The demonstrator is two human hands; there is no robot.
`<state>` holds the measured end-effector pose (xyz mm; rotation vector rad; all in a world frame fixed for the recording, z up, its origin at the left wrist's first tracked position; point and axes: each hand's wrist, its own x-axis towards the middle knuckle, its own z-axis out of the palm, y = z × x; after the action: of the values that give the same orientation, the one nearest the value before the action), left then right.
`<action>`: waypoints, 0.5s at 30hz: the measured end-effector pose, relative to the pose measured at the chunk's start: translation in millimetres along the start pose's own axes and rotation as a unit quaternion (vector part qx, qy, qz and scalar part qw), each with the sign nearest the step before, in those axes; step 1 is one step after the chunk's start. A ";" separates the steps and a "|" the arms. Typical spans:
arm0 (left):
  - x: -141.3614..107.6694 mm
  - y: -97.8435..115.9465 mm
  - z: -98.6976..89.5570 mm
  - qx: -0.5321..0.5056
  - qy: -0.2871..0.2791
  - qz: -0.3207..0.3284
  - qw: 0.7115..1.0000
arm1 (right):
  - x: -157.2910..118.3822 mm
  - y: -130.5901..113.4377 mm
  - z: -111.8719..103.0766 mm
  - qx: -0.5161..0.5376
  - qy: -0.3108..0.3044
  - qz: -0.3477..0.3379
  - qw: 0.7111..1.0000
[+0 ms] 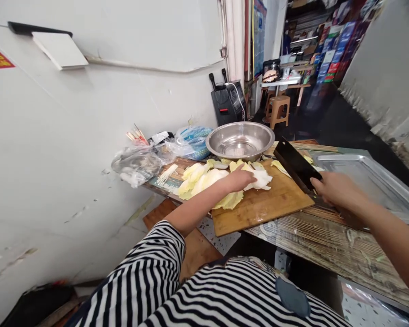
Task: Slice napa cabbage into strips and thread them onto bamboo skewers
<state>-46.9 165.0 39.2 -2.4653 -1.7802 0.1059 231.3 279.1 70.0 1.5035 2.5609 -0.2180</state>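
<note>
My left hand (pixel 239 179) rests on the pale napa cabbage leaves (pixel 261 180), its fingers curved against a white leaf base. The yellow-and-white leaves spread over the left part of a wooden cutting board (pixel 264 211). In my right hand (pixel 336 187) is the handle of a dark, broad-bladed cleaver (pixel 295 164). Its blade slants up and left over the right part of the board, apart from my left hand. A few yellow leaf pieces (pixel 281 168) lie left of the blade. Some of the leaves under my left hand and forearm are hidden.
A steel basin (pixel 240 140) stands behind the board. A metal tray (pixel 371 184) lies right on the wooden table (pixel 330 238). Enoki mushrooms (pixel 167 174), plastic bags (pixel 136 164) and a blue-patterned bundle (pixel 197 141) sit left, near the white wall. A brown stool (pixel 279 110) stands beyond.
</note>
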 end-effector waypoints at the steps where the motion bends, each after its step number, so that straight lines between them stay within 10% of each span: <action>1: -12.6 -4.0 -1.8 -0.019 0.012 -0.017 1.000 | -4.6 1.3 5.8 0.002 -0.007 -0.008 1.000; 6: -77.1 7.3 -14.5 -0.048 0.060 -0.244 0.967 | -22.4 4.1 32.2 -0.011 0.007 -0.017 1.000; 11: -101.6 49.1 1.7 -0.015 -0.008 -0.235 0.972 | -23.9 -0.5 37.3 0.036 -0.002 -0.005 0.999; 15: -110.3 45.9 15.2 -0.053 0.095 -0.320 0.941 | -18.7 1.8 41.3 0.035 0.003 -0.007 0.999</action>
<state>-40.1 46.6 18.4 -1.7469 -2.4263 -0.2733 244.6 255.4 33.6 1.5124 2.5936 -0.3083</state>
